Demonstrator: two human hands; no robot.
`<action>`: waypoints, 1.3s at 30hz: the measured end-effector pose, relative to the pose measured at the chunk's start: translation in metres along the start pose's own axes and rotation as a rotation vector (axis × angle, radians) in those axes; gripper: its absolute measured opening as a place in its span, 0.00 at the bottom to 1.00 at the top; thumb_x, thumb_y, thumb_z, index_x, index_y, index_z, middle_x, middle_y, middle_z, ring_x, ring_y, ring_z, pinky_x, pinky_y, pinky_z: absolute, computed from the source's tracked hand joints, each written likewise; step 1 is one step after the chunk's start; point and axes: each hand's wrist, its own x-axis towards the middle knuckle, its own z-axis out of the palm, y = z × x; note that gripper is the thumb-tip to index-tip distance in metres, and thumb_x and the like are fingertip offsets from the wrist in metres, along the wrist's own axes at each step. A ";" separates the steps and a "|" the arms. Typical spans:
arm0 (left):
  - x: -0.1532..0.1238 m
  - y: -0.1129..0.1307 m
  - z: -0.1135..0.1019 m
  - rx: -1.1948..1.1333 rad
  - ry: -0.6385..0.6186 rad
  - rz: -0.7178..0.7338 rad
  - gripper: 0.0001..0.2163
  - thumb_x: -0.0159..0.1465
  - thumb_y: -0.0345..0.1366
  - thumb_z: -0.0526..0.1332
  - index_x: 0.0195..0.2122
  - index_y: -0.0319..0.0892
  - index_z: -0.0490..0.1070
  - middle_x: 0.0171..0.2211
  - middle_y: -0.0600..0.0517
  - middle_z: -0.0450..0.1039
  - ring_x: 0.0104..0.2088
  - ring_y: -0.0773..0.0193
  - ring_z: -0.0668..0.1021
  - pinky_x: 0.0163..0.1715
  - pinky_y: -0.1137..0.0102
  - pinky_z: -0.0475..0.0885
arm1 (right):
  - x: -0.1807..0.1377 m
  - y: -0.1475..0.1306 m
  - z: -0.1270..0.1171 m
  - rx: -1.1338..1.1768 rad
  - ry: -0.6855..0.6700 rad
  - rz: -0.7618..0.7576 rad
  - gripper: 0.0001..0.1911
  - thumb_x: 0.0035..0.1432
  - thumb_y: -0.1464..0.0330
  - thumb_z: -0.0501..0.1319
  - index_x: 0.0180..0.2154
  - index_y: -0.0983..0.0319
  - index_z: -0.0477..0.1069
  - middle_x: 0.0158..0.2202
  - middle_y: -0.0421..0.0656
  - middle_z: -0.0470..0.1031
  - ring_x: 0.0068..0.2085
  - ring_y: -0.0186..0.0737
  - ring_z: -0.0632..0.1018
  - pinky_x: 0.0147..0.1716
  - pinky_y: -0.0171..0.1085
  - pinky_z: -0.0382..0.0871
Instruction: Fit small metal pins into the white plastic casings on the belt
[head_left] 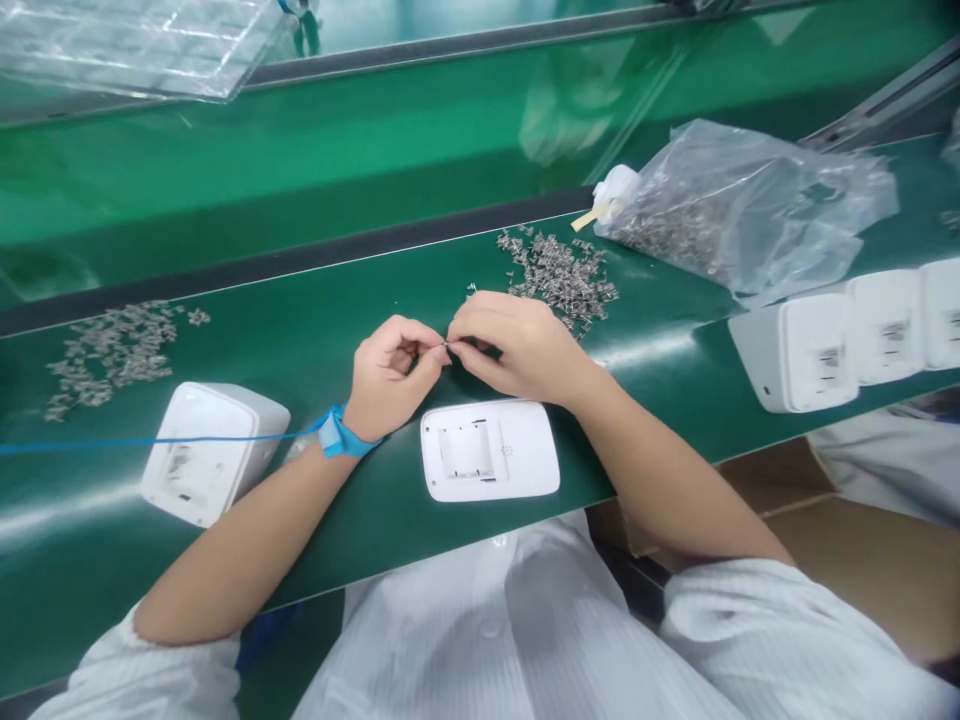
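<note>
A tiny metal pin (447, 344) is pinched between the fingertips of the left hand (394, 375) and right hand (521, 345), just above a white plastic casing (489, 450) on the green counter (97, 510), near a heap of similar pins (559, 280).

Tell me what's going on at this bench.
A person works at a green belt. The left hand, wearing a blue wrist strap, and the right hand pinch a tiny metal part between their fingertips. A white casing lies just below them. A loose pile of parts sits beyond the right hand, near a plastic bag.
</note>
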 end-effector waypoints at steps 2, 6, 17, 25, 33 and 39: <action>0.000 0.003 0.001 0.232 -0.091 0.212 0.03 0.63 0.28 0.62 0.33 0.44 0.72 0.31 0.52 0.77 0.32 0.67 0.79 0.32 0.70 0.73 | 0.001 -0.001 -0.007 0.214 -0.114 0.154 0.04 0.58 0.73 0.60 0.30 0.62 0.72 0.26 0.38 0.72 0.28 0.31 0.71 0.29 0.33 0.63; 0.002 0.009 -0.002 0.498 -0.334 0.502 0.09 0.64 0.27 0.59 0.27 0.45 0.68 0.25 0.54 0.72 0.26 0.67 0.74 0.29 0.66 0.66 | 0.002 -0.002 -0.023 0.582 -0.405 0.441 0.03 0.51 0.74 0.62 0.26 0.63 0.72 0.19 0.32 0.65 0.21 0.26 0.63 0.21 0.30 0.54; -0.013 0.011 -0.015 0.731 -0.269 0.414 0.08 0.64 0.26 0.52 0.38 0.43 0.68 0.31 0.50 0.74 0.31 0.62 0.73 0.31 0.64 0.63 | -0.018 -0.061 -0.034 0.297 -0.317 0.469 0.05 0.60 0.72 0.64 0.33 0.62 0.78 0.30 0.41 0.79 0.30 0.33 0.76 0.30 0.33 0.66; -0.013 0.012 -0.012 0.596 -0.554 0.142 0.06 0.59 0.27 0.51 0.29 0.43 0.65 0.26 0.54 0.71 0.28 0.64 0.72 0.32 0.64 0.57 | -0.043 -0.092 -0.004 -0.272 -0.318 0.321 0.10 0.66 0.71 0.59 0.33 0.63 0.76 0.38 0.47 0.77 0.38 0.42 0.75 0.35 0.40 0.66; -0.012 0.018 -0.015 0.572 -0.639 0.187 0.04 0.55 0.36 0.54 0.25 0.43 0.60 0.22 0.54 0.65 0.26 0.63 0.70 0.31 0.62 0.56 | -0.032 -0.086 0.005 -0.323 -0.346 0.358 0.06 0.63 0.72 0.60 0.32 0.62 0.74 0.36 0.45 0.74 0.36 0.42 0.74 0.32 0.39 0.64; -0.010 0.020 -0.015 0.593 -0.655 0.156 0.10 0.58 0.43 0.56 0.27 0.43 0.62 0.23 0.54 0.67 0.27 0.63 0.71 0.31 0.63 0.56 | -0.038 -0.082 0.000 -0.189 -0.285 0.443 0.08 0.61 0.70 0.65 0.42 0.59 0.70 0.35 0.40 0.77 0.35 0.41 0.77 0.31 0.37 0.67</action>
